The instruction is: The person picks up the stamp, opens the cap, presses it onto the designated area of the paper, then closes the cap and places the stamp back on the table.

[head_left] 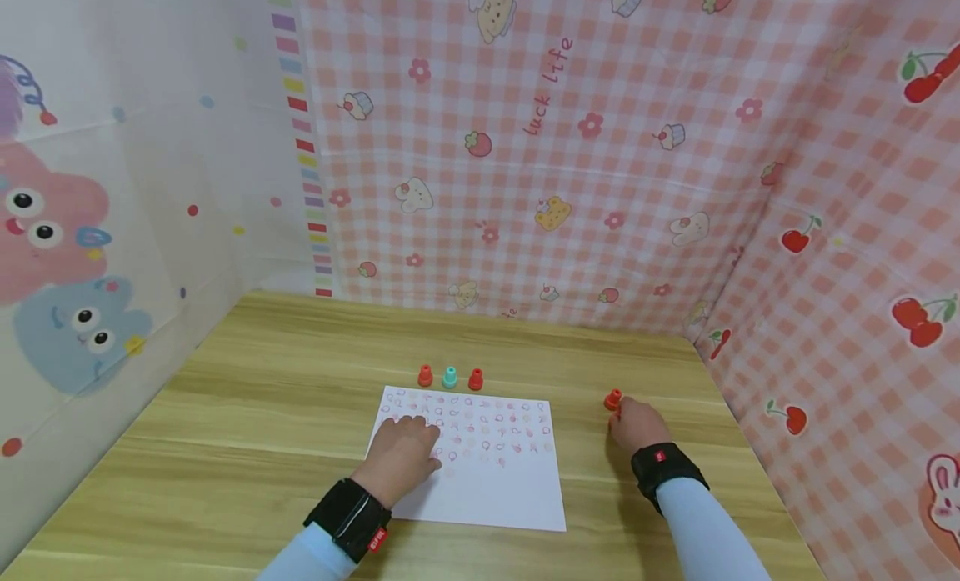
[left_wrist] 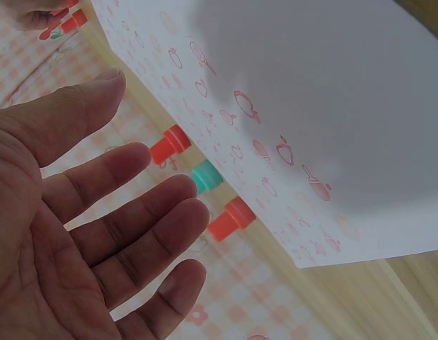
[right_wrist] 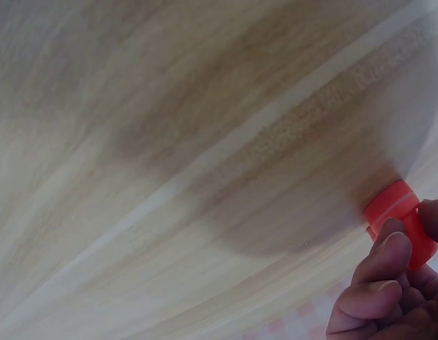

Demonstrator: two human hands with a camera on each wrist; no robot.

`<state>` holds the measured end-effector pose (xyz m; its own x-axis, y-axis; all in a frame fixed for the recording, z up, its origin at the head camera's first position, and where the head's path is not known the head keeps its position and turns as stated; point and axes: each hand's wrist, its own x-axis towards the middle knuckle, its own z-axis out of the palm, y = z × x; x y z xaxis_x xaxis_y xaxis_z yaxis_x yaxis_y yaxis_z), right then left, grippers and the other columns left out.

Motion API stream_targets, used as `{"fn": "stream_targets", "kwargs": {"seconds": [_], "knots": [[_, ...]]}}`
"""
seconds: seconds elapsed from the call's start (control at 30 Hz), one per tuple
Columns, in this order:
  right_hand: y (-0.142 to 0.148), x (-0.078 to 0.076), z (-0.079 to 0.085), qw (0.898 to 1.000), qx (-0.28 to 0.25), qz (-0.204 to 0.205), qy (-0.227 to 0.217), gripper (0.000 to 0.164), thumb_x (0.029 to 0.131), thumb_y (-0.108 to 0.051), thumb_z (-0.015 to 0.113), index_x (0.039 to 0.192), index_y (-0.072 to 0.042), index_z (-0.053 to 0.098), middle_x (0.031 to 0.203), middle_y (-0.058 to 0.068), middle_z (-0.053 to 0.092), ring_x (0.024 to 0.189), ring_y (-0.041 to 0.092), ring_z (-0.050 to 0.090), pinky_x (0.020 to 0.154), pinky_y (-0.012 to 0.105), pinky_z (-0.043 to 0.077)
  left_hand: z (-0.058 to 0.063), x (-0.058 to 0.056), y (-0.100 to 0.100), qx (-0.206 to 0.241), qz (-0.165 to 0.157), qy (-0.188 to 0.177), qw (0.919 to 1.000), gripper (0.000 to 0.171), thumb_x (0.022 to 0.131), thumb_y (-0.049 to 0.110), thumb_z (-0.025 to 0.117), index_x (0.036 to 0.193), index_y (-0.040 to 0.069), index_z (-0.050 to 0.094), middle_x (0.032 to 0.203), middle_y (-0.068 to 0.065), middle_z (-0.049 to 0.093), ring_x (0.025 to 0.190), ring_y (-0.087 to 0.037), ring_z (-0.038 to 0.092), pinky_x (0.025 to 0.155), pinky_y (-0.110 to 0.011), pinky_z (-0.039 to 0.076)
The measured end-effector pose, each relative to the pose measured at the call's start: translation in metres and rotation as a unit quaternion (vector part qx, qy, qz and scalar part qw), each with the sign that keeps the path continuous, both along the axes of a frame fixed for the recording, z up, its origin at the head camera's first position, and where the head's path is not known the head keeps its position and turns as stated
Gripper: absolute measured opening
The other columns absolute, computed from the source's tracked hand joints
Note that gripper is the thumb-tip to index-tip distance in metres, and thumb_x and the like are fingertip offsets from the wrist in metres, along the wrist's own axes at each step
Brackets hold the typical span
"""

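Note:
A white sheet of paper (head_left: pixel 495 498) printed with rows of small red and pink fruit-like pictures lies on the table. My left hand (head_left: pixel 399 458) is over its left part, palm down, with fingers apart and loosely bent. No object is between those fingers in the left wrist view (left_wrist: pixel 98 212). To the right of the sheet, my right hand (head_left: pixel 641 427) pinches a red toy stamp (right_wrist: pixel 392 203) between thumb and fingers, its wide end at the tabletop. Behind the sheet stand a red stamp (head_left: pixel 425 376), a teal stamp (head_left: pixel 450 378) and another red stamp (head_left: pixel 476 379) in a row.
The wood-grain table (head_left: pixel 225 448) runs back to a pink checked cloth wall (head_left: pixel 510 172). More checked cloth with cherries (head_left: pixel 862 256) hangs along the right side, and a white cartoon cloth (head_left: pixel 187 147) along the left. Both wrists wear black bands (head_left: pixel 347 518).

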<state>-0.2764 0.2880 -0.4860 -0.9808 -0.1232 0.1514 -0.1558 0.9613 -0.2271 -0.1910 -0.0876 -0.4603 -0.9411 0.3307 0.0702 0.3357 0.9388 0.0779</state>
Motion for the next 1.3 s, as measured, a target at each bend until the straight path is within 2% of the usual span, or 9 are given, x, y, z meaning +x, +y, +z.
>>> {"fn": "stream_targets", "kwargs": {"seconds": [0.23, 0.3, 0.43, 0.6, 0.83, 1.0, 1.3], "knots": [[0.005, -0.001, -0.002, 1.000, -0.011, -0.008, -0.007, 0.012, 0.086, -0.007, 0.059, 0.082, 0.004, 0.056, 0.065, 0.012, 0.055, 0.059, 0.027, 0.052, 0.059, 0.043, 0.044, 0.000, 0.000, 0.001, 0.005, -0.002, -0.001, 1.0000, 0.030, 0.078, 0.033, 0.085, 0.092, 0.010, 0.072, 0.074, -0.003, 0.059, 0.072, -0.021, 0.059, 0.069, -0.041, 0.049], [0.006, 0.000, 0.000, 1.000, -0.018, -0.014, -0.011, 0.018, 0.085, -0.009, 0.060, 0.089, 0.008, 0.059, 0.070, 0.018, 0.060, 0.063, 0.032, 0.058, 0.062, 0.047, 0.048, 0.000, -0.001, 0.001, 0.007, -0.002, -0.002, 1.0000, 0.030, 0.078, 0.033, 0.085, 0.093, 0.010, 0.072, 0.074, -0.003, 0.059, 0.072, -0.021, 0.059, 0.069, -0.041, 0.049], [0.007, 0.000, 0.008, 0.998, -0.038, -0.036, -0.036, 0.040, 0.086, -0.017, 0.060, 0.110, 0.015, 0.058, 0.093, 0.030, 0.066, 0.082, 0.041, 0.065, 0.078, 0.054, 0.051, 0.000, -0.001, 0.001, 0.006, -0.002, -0.002, 1.0000, 0.031, 0.078, 0.033, 0.085, 0.093, 0.010, 0.072, 0.074, -0.002, 0.059, 0.071, -0.021, 0.058, 0.069, -0.041, 0.049], [0.001, 0.000, 0.025, 0.996, -0.053, -0.048, -0.054, 0.050, 0.093, -0.028, 0.061, 0.118, 0.015, 0.056, 0.099, 0.030, 0.067, 0.086, 0.041, 0.065, 0.082, 0.054, 0.050, 0.001, -0.002, 0.001, 0.003, -0.001, -0.005, 1.0000, 0.031, 0.078, 0.034, 0.085, 0.094, 0.010, 0.072, 0.075, -0.003, 0.059, 0.071, -0.021, 0.057, 0.069, -0.041, 0.050], [-0.016, -0.007, 0.036, 0.997, -0.047, -0.047, -0.047, 0.047, 0.092, -0.030, 0.061, 0.119, 0.008, 0.059, 0.096, 0.021, 0.069, 0.083, 0.034, 0.064, 0.081, 0.052, 0.051, 0.001, -0.003, 0.002, 0.001, 0.000, -0.011, 0.9999, 0.032, 0.078, 0.033, 0.085, 0.095, 0.010, 0.072, 0.075, -0.003, 0.059, 0.071, -0.020, 0.057, 0.070, -0.041, 0.049], [-0.038, -0.011, 0.039, 0.997, -0.034, -0.045, -0.044, 0.044, 0.094, -0.031, 0.062, 0.120, 0.005, 0.061, 0.102, 0.020, 0.070, 0.087, 0.034, 0.064, 0.082, 0.051, 0.051, 0.000, -0.003, 0.002, 0.001, -0.004, -0.006, 1.0000, 0.032, 0.078, 0.033, 0.086, 0.094, 0.010, 0.072, 0.075, -0.003, 0.060, 0.070, -0.020, 0.057, 0.069, -0.041, 0.049], [-0.081, -0.021, 0.031, 0.999, -0.022, -0.001, -0.031, 0.038, 0.093, -0.028, 0.065, 0.118, 0.001, 0.064, 0.097, 0.015, 0.071, 0.083, 0.029, 0.065, 0.080, 0.047, 0.053, 0.000, -0.001, 0.003, 0.002, -0.002, -0.009, 1.0000, 0.031, 0.077, 0.033, 0.086, 0.093, 0.010, 0.072, 0.074, -0.003, 0.059, 0.069, -0.021, 0.056, 0.068, -0.040, 0.049]]}}
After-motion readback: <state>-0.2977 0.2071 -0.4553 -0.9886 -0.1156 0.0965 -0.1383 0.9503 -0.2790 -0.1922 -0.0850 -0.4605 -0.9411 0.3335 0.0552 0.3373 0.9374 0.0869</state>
